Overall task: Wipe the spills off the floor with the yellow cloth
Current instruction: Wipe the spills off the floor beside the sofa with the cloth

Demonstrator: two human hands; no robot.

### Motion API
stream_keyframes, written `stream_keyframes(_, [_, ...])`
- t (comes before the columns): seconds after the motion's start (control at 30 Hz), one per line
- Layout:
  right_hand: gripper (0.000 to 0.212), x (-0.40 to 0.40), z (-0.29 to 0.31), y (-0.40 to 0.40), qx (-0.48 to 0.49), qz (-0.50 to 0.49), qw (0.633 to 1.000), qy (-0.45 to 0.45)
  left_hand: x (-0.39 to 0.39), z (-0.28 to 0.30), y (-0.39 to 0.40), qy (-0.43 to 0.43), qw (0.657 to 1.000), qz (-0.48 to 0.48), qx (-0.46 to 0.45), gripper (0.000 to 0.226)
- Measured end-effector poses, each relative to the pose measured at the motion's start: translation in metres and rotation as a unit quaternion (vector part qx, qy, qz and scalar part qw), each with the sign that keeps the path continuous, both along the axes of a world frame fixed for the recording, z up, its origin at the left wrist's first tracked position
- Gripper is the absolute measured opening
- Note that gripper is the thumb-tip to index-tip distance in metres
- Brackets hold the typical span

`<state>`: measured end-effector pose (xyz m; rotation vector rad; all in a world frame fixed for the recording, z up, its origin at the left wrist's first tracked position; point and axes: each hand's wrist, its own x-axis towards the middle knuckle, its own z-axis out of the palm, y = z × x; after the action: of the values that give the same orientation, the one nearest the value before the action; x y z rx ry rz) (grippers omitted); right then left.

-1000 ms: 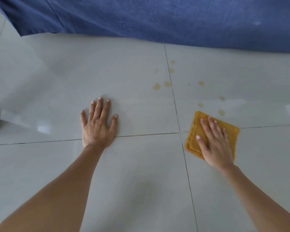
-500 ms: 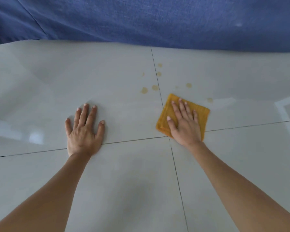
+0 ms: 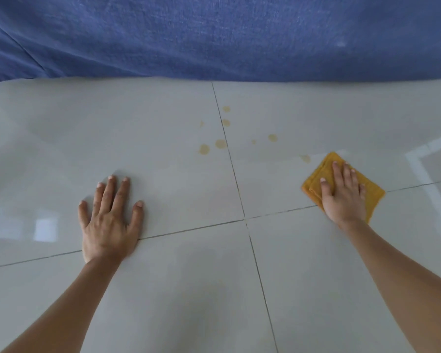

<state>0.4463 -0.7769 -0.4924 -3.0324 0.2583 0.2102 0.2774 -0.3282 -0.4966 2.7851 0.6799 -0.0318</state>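
Yellow cloth [image 3: 316, 183] — folded, flat under right hand [image 3: 344, 200], spills [image 3: 220, 143] beside

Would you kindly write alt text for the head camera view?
A right hand presses a folded yellow cloth flat on a pale tiled floor, beside yellowish spill spots. The left hand rests flat, below blue fabric.

Yellow cloth [image 3: 316, 183], pale grey floor [image 3: 163, 289] with tan, perhaps brownish, spills [image 3: 204, 149], blue fabric [image 3: 214, 34] behind
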Motion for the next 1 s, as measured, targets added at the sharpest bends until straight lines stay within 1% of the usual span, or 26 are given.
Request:
stream_keyframes(0.07, [0.065, 0.023, -0.001, 0.019, 0.004, -0.045, 0.999, 0.002, 0.000, -0.001, 0.000, -0.001, 1.000, 0.000, 0.000, 0.064])
stream_keyframes(0.13, [0.065, 0.038, -0.001, 0.049, 0.012, -0.069, 0.998, 0.002, 0.001, -0.001, 0.000, -0.002, 1.000, -0.001, 0.000, 0.064])
stream_keyframes(0.2, [0.066, 0.046, -0.002, 0.085, 0.020, -0.064, 0.998, 0.004, 0.001, -0.001, 0.000, -0.005, 1.000, -0.003, -0.002, 0.064])
stream_keyframes(0.27, [0.067, 0.049, -0.001, 0.126, 0.032, -0.029, 0.999, 0.003, 0.000, 0.000, 0.000, -0.007, 1.000, -0.003, -0.002, 0.064])
stream_keyframes(0.37, [0.066, 0.038, 0.000, 0.188, 0.050, 0.070, 0.996, -0.004, 0.000, -0.001, 0.000, -0.007, 1.000, -0.003, 0.002, 0.064])
stream_keyframes(0.43, [0.065, 0.021, -0.001, 0.216, 0.051, 0.175, 0.983, -0.008, 0.000, -0.001, 0.001, -0.009, 1.000, -0.003, 0.001, 0.063])
stream_keyframes(0.5, [0.064, 0.005, -0.001, 0.217, 0.044, 0.289, 0.956, -0.002, 0.000, -0.001, 0.001, -0.009, 1.000, -0.004, -0.002, 0.063])
stream_keyframes(0.57, [0.064, 0.002, 0.000, 0.191, 0.037, 0.359, 0.933, 0.005, -0.001, 0.000, 0.001, -0.007, 1.000, -0.004, -0.002, 0.063])
stream_keyframes(0.6, [0.064, 0.005, 0.001, 0.172, 0.034, 0.361, 0.932, 0.005, -0.001, 0.000, 0.001, -0.006, 1.000, -0.003, -0.002, 0.064])
stream_keyframes(0.63, [0.065, 0.010, 0.001, 0.153, 0.030, 0.341, 0.940, 0.003, -0.001, 0.000, 0.001, -0.005, 1.000, -0.003, -0.002, 0.064])
stream_keyframes(0.7, [0.068, 0.023, 0.002, 0.121, 0.022, 0.269, 0.963, -0.001, 0.000, 0.001, 0.000, -0.003, 1.000, -0.004, -0.003, 0.064])
stream_keyframes(0.77, [0.067, 0.040, 0.001, 0.111, 0.014, 0.204, 0.979, -0.001, 0.000, 0.001, 0.000, -0.003, 1.000, -0.004, -0.006, 0.065])
stream_keyframes(0.9, [0.063, 0.076, -0.004, 0.146, 0.017, 0.090, 0.996, -0.004, 0.000, 0.000, 0.001, -0.004, 1.000, -0.006, -0.010, 0.064])
stream_keyframes(0.97, [0.065, 0.092, -0.004, 0.176, 0.031, 0.064, 0.997, 0.001, 0.001, 0.001, 0.001, -0.003, 1.000, -0.005, -0.007, 0.065])
stream_keyframes(1.0, [0.065, 0.097, -0.004, 0.192, 0.037, 0.068, 0.997, 0.002, 0.001, 0.000, 0.001, -0.003, 1.000, -0.004, -0.007, 0.065])
